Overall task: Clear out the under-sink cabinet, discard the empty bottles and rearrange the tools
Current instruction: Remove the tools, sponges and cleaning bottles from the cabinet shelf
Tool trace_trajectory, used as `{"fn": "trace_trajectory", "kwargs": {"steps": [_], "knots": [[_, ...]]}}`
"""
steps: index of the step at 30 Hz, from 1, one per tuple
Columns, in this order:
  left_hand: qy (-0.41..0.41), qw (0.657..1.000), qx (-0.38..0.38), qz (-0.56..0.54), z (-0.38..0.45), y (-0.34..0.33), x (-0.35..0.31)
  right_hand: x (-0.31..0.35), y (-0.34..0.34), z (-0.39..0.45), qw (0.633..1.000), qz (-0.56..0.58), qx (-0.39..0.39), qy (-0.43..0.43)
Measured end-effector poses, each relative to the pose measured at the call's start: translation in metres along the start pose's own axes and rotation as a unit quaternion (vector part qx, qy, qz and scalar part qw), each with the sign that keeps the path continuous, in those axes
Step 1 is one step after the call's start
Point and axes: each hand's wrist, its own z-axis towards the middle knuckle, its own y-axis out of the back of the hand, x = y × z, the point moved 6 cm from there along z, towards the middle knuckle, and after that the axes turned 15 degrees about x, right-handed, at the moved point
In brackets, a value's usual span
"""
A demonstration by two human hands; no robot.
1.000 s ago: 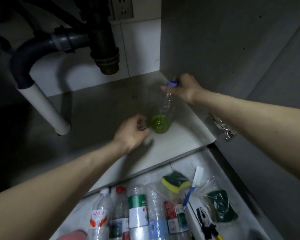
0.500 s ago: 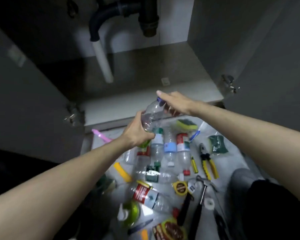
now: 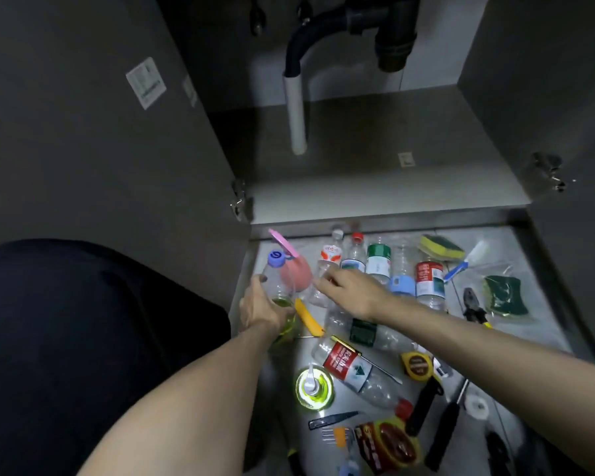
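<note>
My left hand (image 3: 260,309) grips a clear plastic bottle (image 3: 278,277) with a blue cap and a little green liquid at its bottom, held upright at the left edge of the floor pile. My right hand (image 3: 349,291) hovers beside it over the bottles with fingers loosely spread, holding nothing. Several empty bottles (image 3: 378,259) lie in a row on the floor before the cabinet. Pliers (image 3: 474,309), a yellow tape measure (image 3: 417,364) and dark-handled tools (image 3: 423,405) lie to the right. The cabinet floor (image 3: 375,159) holds only a small tag.
A white drain pipe (image 3: 296,115) drops into the cabinet floor under a black trap (image 3: 394,46). Both doors stand open, left (image 3: 100,125) and right (image 3: 571,139). Sponges (image 3: 440,247), a pink object (image 3: 296,273) and a yellow-green dispenser (image 3: 314,388) lie on the floor. A dark bin (image 3: 83,338) stands left.
The blue-capped bottle came out of the cabinet and moved down and left over the floor pile. My right hand let go of its cap; my left hand still grips it.
</note>
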Motion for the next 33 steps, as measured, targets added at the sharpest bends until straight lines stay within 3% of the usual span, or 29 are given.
{"fn": "trace_trajectory", "kwargs": {"steps": [4, 9, 17, 22, 26, 33], "knots": [[0.043, 0.996, -0.047, -0.062, 0.018, 0.008, 0.013, -0.014, 0.011, 0.027, 0.998, -0.049, -0.011, -0.033], [0.066, 0.991, -0.080, -0.083, 0.050, 0.019, 0.020, 0.018, 0.037, 0.095, 0.998, -0.030, -0.049, -0.006], [0.027, 0.995, -0.071, -0.066, 0.109, 0.013, 0.015, 0.031, 0.039, 0.171, 0.973, -0.228, -0.043, -0.022], [-0.025, 0.995, -0.070, -0.065, 0.145, 0.003, -0.002, 0.009, 0.079, 0.179, 0.983, -0.142, -0.113, -0.011], [-0.049, 0.995, -0.059, -0.067, 0.177, -0.006, -0.012, -0.016, 0.083, 0.184, 0.989, -0.110, -0.094, -0.040], [-0.001, 0.994, -0.038, -0.098, 0.196, -0.019, 0.005, -0.021, 0.073, 0.180, 0.991, -0.080, -0.107, -0.026]]}}
